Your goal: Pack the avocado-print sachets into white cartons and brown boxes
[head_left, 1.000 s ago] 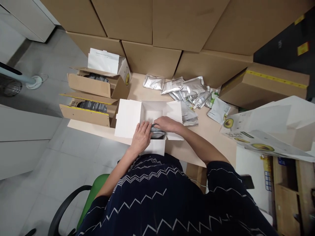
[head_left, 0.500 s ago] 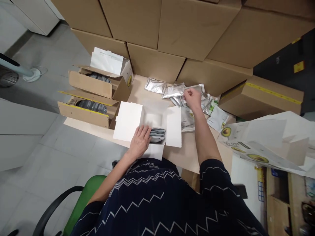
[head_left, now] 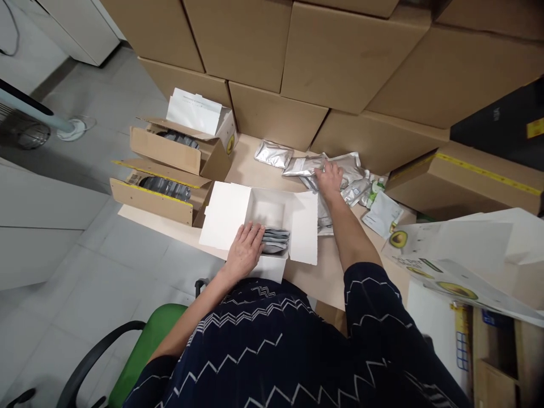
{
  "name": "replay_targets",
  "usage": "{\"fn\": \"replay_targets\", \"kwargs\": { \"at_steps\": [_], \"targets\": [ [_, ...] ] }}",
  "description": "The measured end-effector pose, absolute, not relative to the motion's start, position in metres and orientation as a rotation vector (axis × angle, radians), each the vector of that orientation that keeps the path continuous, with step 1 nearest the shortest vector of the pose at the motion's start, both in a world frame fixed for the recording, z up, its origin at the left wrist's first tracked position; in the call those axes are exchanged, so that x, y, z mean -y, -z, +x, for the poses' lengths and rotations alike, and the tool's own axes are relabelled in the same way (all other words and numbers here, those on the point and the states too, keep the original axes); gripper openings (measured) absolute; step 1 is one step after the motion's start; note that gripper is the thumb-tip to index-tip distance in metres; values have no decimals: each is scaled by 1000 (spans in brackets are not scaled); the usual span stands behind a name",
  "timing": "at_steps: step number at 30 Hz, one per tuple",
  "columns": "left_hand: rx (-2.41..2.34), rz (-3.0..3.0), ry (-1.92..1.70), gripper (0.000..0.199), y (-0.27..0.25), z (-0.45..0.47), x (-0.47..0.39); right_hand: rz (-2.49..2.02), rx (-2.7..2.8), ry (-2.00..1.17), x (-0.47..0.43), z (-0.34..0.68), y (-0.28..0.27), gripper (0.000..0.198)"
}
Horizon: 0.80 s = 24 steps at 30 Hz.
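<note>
An open white carton (head_left: 267, 211) stands on the table in front of me with its flaps folded out. A row of grey foil pouches (head_left: 275, 240) is stacked in its near end. My left hand (head_left: 245, 249) lies over the carton's near left side, fingers stretched flat and close together against the pouches; its thumb is hidden. My right hand (head_left: 330, 178) is on the pile beyond the carton. Its fingers curl down at the right end of a silver pouch (head_left: 302, 165), their tips partly hidden. Another silver pouch (head_left: 348, 165) lies just behind this hand.
A separate silver pouch (head_left: 273, 154) lies at the back. Two brown boxes (head_left: 164, 148) with dark packs stand left. A white packet (head_left: 382, 214) and an avocado-printed carton (head_left: 446, 266) are at right. Stacked cardboard boxes (head_left: 276, 116) wall off the table's back.
My right hand has come down slightly left, onto the silver pouch's end. My left hand stays at the carton. The whole view has shifted a little.
</note>
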<state>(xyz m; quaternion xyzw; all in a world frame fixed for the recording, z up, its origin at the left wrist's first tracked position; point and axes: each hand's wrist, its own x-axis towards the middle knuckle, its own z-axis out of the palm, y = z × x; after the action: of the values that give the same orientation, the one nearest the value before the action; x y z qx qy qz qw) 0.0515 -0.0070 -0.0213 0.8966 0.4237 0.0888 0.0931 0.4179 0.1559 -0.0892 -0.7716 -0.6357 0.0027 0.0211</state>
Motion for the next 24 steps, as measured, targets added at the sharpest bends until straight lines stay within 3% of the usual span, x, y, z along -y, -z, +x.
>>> {"fn": "replay_targets", "kwargs": {
  "at_steps": [5,10,19,24],
  "targets": [
    [-1246,2661,-265,50,21,51,6,-2247,2116,-13,-94,401,77,37],
    [-1228,2694,-277,49,24,49,5,-2291,2082,-236,-13,384,90,38],
    [-1218,2708,-298,48,24,50,4,-2429,1188,-447,28,396,101,42],
    [-1228,2706,-303,49,24,50,4,-2580,798,-568,-8,395,98,88]
  ]
}}
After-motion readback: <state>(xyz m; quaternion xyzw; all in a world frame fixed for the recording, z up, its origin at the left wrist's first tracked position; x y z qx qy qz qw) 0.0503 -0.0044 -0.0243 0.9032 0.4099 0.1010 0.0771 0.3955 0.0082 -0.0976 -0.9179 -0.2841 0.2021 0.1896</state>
